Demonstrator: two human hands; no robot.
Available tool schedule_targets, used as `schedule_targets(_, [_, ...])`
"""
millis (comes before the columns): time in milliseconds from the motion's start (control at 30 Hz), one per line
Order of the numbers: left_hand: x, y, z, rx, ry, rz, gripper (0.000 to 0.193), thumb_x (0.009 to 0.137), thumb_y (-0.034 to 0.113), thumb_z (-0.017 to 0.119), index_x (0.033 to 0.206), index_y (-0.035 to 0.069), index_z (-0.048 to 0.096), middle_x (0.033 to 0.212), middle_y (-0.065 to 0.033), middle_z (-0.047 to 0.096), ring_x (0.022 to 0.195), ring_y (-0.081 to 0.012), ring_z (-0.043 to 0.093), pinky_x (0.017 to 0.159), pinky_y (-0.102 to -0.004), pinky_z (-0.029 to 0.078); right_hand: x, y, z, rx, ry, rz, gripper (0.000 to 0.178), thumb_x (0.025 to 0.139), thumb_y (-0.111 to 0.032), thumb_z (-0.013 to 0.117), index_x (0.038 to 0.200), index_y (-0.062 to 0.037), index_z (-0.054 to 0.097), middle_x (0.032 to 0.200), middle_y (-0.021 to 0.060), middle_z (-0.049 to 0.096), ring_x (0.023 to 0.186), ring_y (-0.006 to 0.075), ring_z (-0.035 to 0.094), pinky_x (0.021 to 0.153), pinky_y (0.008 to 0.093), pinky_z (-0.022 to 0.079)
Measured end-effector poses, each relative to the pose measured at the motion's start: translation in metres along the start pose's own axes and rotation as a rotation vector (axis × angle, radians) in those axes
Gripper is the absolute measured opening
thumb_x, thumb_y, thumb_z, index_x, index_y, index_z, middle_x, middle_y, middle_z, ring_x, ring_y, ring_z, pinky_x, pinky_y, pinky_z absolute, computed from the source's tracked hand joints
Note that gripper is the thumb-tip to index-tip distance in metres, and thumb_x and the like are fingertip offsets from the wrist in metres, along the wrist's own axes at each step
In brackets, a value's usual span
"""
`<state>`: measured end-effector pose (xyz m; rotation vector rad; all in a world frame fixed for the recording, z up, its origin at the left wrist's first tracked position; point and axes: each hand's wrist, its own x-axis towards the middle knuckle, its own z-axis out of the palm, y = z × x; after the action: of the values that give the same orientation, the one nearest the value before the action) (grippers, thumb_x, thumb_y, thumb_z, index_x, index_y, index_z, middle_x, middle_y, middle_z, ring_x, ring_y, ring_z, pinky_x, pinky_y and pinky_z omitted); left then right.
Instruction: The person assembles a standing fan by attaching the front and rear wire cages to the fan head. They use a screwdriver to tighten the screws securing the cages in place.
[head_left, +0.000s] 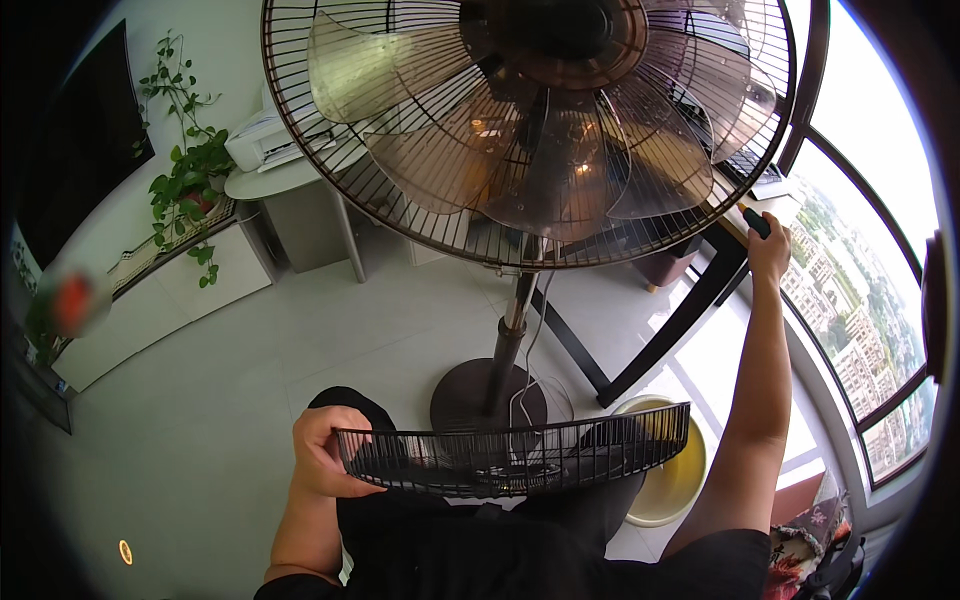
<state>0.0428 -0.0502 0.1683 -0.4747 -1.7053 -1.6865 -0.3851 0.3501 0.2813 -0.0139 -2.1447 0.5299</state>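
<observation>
On my lap lies a loose, dark fan grille [590, 455], its wire rim turned up. My left hand [325, 450] is closed around the left end of that rim. Stretched out to the far right, my right hand [771, 248] grips a screwdriver [757, 222] by its dark green handle, beside the table edge; its shaft cannot be made out. Straight ahead stands a pedestal fan [508, 345] with translucent brown blades [430, 165] inside its remaining wire cage [345, 190]. The fan's upper part runs out of view.
A yellow basin [690, 475] sits on the floor right of my legs. Behind the fan is a black-legged table [660, 340] with a keyboard [745, 160]. A power cord [535, 350] trails by the fan base [460, 400]. Left are a low white cabinet [200, 290], a plant [190, 175] and a printer [270, 140].
</observation>
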Motion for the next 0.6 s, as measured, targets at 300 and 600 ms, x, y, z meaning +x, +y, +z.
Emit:
schedule_targets(300, [0.005, 0.004, -0.006, -0.184, 0.125, -0.084, 0.043, 0.044, 0.006, 0.082, 0.070, 0.002, 0.049, 0.052, 0.0019, 0.042, 0.049, -0.0082, 0.040, 0.051, -0.0227, 0.039, 0.020, -0.009, 0.005, -0.140, -0.265, 0.112, 0.041, 0.074, -0.020, 0.053, 0.115, -0.0223, 0.051, 0.110, 0.0141, 0.052, 0.103, 0.0295, 0.049, 0.087, 0.0391, 0.038])
schedule_targets(600, [0.020, 0.011, -0.006, -0.342, 0.178, -0.073, 0.044, 0.044, 0.006, 0.083, 0.063, 0.007, 0.043, 0.051, 0.0013, 0.041, 0.048, -0.0092, 0.039, 0.052, -0.0254, 0.038, 0.009, -0.011, 0.005, -0.001, -0.159, 0.057, 0.042, 0.071, -0.015, 0.060, 0.113, -0.0134, 0.053, 0.104, 0.0162, 0.053, 0.096, 0.0318, 0.053, 0.083, 0.0376, 0.042])
